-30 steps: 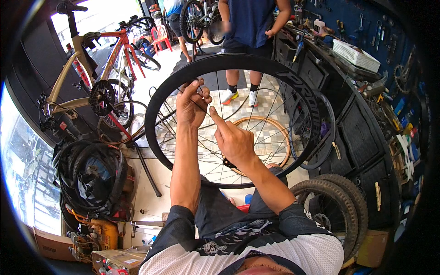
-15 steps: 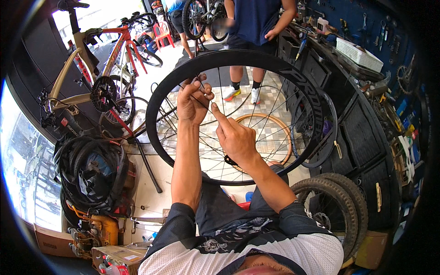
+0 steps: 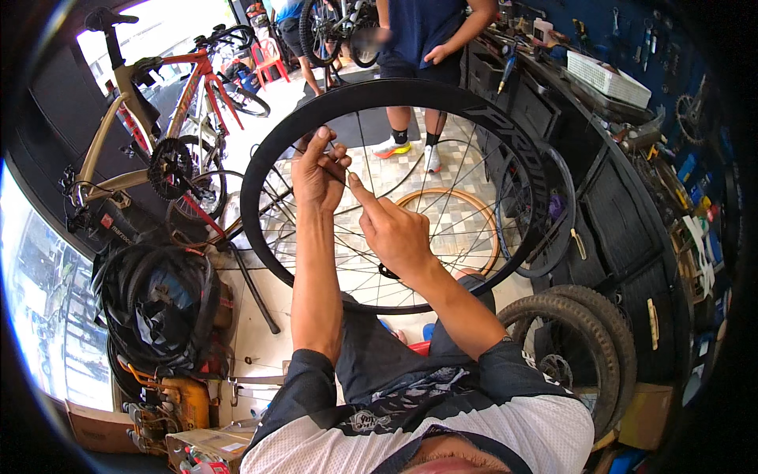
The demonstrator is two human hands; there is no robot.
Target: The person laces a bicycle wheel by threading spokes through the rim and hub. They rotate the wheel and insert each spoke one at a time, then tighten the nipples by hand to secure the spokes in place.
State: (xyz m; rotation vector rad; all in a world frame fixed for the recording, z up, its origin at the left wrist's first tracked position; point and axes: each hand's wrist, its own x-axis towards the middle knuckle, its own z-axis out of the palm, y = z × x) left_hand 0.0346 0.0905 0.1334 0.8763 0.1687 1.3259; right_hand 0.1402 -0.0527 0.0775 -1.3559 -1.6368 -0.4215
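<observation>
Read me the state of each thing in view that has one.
Left hand, raised, fingers bent
Right hand, index finger extended, others curled
Wheel, laced, tilted
Tan hoop, lying down
Knobbly tyres, upright, side by side
White basket, upright
Red chair, upright

The right hand (image 3: 399,235) hides part of the black wheel (image 3: 395,92) behind it.

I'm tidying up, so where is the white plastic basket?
In the head view, the white plastic basket is at upper right, on the bench above the black drawers, beside the blue tool wall and right of the black bicycle wheel.
</observation>
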